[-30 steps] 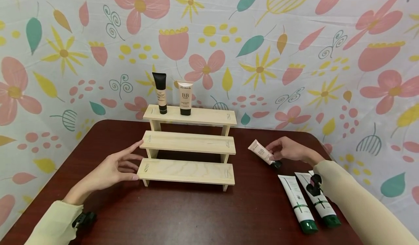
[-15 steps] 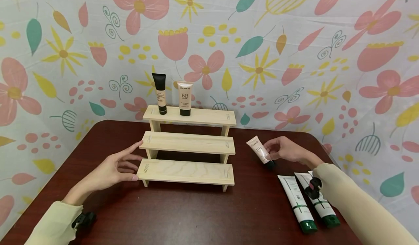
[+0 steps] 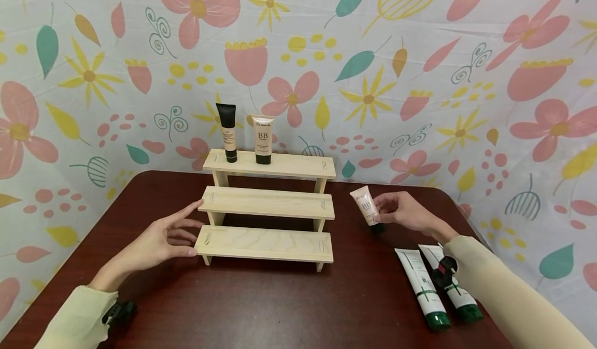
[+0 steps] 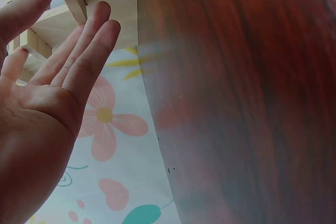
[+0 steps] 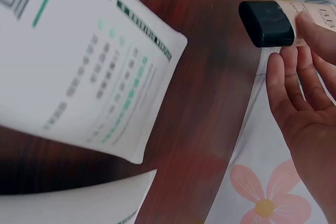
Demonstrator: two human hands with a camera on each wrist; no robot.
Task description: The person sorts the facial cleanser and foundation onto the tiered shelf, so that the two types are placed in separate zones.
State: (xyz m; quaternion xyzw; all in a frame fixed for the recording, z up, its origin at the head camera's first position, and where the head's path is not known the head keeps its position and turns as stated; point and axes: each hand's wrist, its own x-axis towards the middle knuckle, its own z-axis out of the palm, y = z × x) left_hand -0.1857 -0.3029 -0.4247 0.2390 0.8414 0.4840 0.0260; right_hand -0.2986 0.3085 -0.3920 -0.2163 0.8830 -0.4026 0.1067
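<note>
My right hand [image 3: 404, 213] pinches a small beige BB cream tube [image 3: 365, 205] with a black cap, tilted with its cap end down, to the right of the shelf. The right wrist view shows the thumb and fingers on the tube's body, near its black cap [image 5: 266, 23]. At the left side of the three-tier wooden shelf [image 3: 266, 243], my left hand [image 3: 156, 243] has its fingers extended, with fingertips at the ends of the lower two tiers. On the top tier a black-and-beige tube [image 3: 228, 133] and another BB cream tube [image 3: 263, 139] stand on their caps.
White tubes with green caps lie on the dark wooden table [image 3: 280, 307] at the right; one white tube [image 3: 422, 287] is nearest the middle, another [image 3: 462, 298] is partly under the right forearm. A floral cloth [image 3: 396, 105] hangs behind the table.
My right hand has raised the BB cream tube slightly, turned it more upright and brought it a little left. The left hand and the shelf have kept their places.
</note>
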